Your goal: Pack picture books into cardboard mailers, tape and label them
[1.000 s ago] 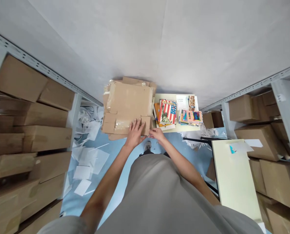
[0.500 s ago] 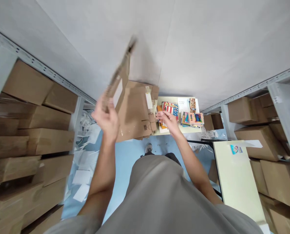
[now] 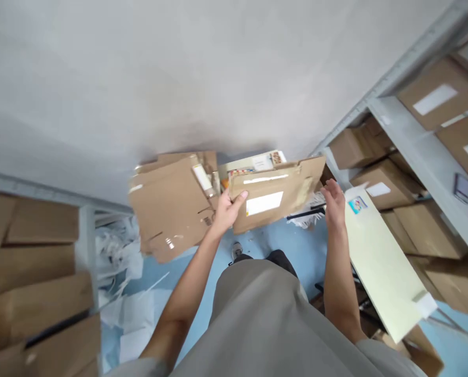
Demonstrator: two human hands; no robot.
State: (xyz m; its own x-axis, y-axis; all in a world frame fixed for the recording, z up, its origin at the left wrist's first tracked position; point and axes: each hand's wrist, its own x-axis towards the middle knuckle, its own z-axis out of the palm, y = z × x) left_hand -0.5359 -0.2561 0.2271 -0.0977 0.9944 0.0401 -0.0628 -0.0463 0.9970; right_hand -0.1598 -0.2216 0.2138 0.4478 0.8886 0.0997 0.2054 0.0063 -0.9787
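My left hand [image 3: 226, 212] grips the lower left edge of a flattened cardboard box [image 3: 294, 189], thumb on top. A white label and strips of tape show on its face. Past the box's right end is my right hand [image 3: 334, 203], raised, with fingers spread and nothing in it. On the left lies another large flattened carton [image 3: 169, 201] with a white label strip. Behind the held box, a white sheet [image 3: 262, 163] and parts of books show on a pale table; the box hides most of them.
A narrow cream table [image 3: 383, 262] with a small blue picture card [image 3: 357, 204] stands at the right. Shelves of cardboard boxes [image 3: 426, 230] line both sides. White paper scraps [image 3: 119, 251] lie on the blue floor at the left. A grey wall rises ahead.
My left hand has swung the flattened box from upright at the left to across the books. My right hand has moved right, away from the books. The view has turned right.
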